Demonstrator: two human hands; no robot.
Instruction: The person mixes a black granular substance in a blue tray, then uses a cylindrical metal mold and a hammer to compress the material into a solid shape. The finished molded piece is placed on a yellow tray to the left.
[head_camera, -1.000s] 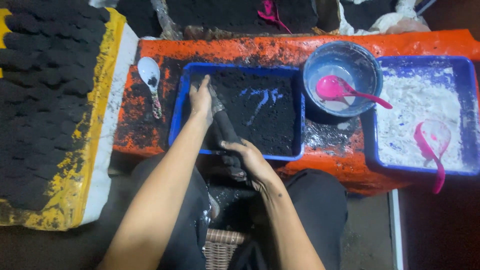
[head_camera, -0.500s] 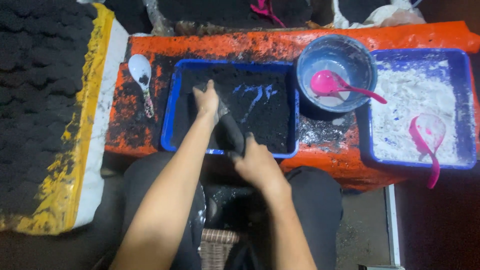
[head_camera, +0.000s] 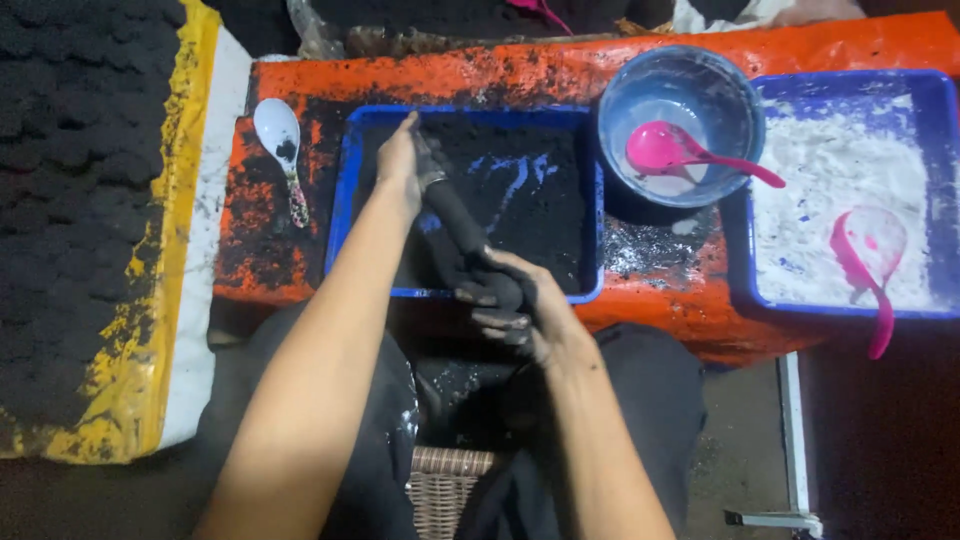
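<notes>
Head view, looking down over both forearms at an orange, soot-smeared work surface. The left hand lies over the near-left part of a blue rectangular plastic tray holding loose black powder; its fingers are curled round the upper end of a long black powder-coated roll, thumb side up. The right hand sits at the tray's near rim, fingers closed narrow round the lower end of the same roll, heavily blackened. The roll runs on a slant from the left hand down to the right hand, lying across the tray's near-left corner; whether it rests on the powder or is lifted clear cannot be told. Left of the tray, a white spoon with a patterned handle lies on the orange surface, bowl away from the person, apart from the tray. Right of the tray, just beside its far-right corner, stands a round pale-blue bowl with a pink plastic spoon inside, handle reaching over the rim to the right. Further right, a second blue tray holds white powder, with a pink ladle-like scoop lying in it, handle hanging past the near rim. Far left, a yellow-edged board is covered with rows of dark lumps. Below, dark-clothed knees and a woven wicker seat show.
</notes>
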